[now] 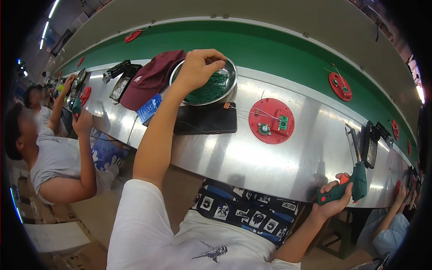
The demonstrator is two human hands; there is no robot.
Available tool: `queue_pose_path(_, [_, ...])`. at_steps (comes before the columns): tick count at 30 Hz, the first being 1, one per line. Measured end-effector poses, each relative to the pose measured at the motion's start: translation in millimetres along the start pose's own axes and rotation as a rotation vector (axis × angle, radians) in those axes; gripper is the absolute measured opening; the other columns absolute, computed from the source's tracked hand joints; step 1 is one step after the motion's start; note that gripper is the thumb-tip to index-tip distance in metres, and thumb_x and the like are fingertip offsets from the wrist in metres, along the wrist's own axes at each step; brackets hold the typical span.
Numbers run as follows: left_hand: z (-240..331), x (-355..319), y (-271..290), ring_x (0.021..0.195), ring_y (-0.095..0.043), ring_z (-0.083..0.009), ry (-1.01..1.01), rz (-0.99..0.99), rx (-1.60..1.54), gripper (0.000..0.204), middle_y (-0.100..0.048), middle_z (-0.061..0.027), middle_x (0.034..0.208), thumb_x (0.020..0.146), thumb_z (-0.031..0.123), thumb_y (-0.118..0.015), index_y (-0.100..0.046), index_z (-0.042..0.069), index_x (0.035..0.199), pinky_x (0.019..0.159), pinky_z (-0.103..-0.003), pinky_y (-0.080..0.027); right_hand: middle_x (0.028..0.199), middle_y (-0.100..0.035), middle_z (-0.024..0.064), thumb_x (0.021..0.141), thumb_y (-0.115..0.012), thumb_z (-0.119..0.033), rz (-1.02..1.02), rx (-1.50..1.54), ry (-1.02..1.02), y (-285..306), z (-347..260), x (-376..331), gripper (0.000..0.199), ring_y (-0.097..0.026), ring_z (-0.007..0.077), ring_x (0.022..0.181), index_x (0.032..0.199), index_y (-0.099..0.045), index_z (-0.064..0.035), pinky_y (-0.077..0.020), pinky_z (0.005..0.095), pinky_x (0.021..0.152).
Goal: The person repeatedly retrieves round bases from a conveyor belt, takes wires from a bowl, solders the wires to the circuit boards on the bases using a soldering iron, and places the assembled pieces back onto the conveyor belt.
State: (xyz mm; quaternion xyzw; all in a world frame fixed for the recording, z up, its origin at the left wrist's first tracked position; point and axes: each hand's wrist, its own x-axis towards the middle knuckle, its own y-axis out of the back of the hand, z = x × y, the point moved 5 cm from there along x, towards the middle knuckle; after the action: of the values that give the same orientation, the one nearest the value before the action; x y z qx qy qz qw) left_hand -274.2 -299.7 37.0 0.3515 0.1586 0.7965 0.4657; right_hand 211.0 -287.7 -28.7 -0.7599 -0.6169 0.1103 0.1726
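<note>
2 hands were at work, well apart. The left hand [198, 67] reached forward over the metal bowl [231, 77], fingertips pinched together on something too small to make out — probably 1 of the green parts [209, 90] heaped in the bowl directly beneath it. The right hand [333, 200] hung at the near edge of the bench, fingers wrapped tight around the grip of a green soldering gun [355, 177], whose long tip pointed up and away across the bench.

Between them lay a red disc [271, 120] carrying a small board and thin wires, nearer the left hand, with a black phone [207, 119] just beside it and a maroon cap [150, 78] touching the bowl. The surface was a steel bench [252, 162] along a green conveyor [270, 49]; other people sat at either side.
</note>
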Motion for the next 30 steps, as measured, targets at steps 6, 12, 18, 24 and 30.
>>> queue_pose_path(6, [33,-9,-19,0.074,-0.065,-0.0114,-0.026,0.000,-0.223,0.015,-0.073,-0.0069,0.083,0.091,0.010,-0.066,-0.072,-0.001,0.100,0.072,-0.026,-0.052,0.096,-0.056,0.0096,0.103,-0.040,-0.034,-0.133,-0.021,-0.007,-6,-1,-4,0.038,-0.047,0.0104,0.047,0.112,-0.052,0.0011,-0.0378,0.0239,0.037])
queue_pose_path(12, [89,-36,-50,0.061,-0.060,-0.0124,-0.042,-0.105,-0.189,0.015,-0.070,-0.0108,0.078,0.086,0.011,-0.068,-0.071,-0.002,0.093,0.059,-0.028,-0.049,0.098,-0.061,0.0195,0.098,-0.052,-0.028,-0.322,-0.100,0.097,-15,3,-10,0.039,-0.054,0.0160,0.046,0.111,-0.051,0.0089,-0.0449,0.0291,0.037])
queue_pose_path(18, [112,-71,-103,0.064,-0.064,-0.0304,-0.399,-0.165,-0.044,0.008,-0.066,-0.0166,0.077,0.084,0.007,-0.067,-0.068,0.000,0.087,0.060,-0.037,-0.051,0.111,-0.064,0.0209,0.088,-0.063,-0.008,-0.520,-0.087,0.028,-21,6,-24,0.051,-0.061,0.0226,0.061,0.135,-0.048,0.0061,-0.0488,0.0318,0.048])
queue_pose_path(24, [100,-81,-122,0.069,-0.062,-0.0339,-0.406,-0.155,0.124,0.008,-0.063,-0.0147,0.076,0.083,0.008,-0.067,-0.065,0.000,0.086,0.064,-0.043,-0.050,0.104,-0.063,0.0181,0.089,-0.062,-0.010,-0.680,-0.247,0.019,-38,6,-28,0.043,-0.062,0.0211,0.070,0.127,-0.053,0.0074,-0.0489,0.0284,0.046])
queue_pose_path(30, [96,-83,-125,0.068,-0.062,-0.0334,-0.414,-0.134,0.125,0.008,-0.062,-0.0143,0.076,0.083,0.007,-0.066,-0.065,0.000,0.086,0.064,-0.043,-0.050,0.101,-0.063,0.0169,0.089,-0.061,-0.006,-0.735,-0.343,-0.020,-50,7,-30,0.035,-0.060,0.0194,0.061,0.120,-0.057,0.0078,-0.0485,0.0287,0.046])
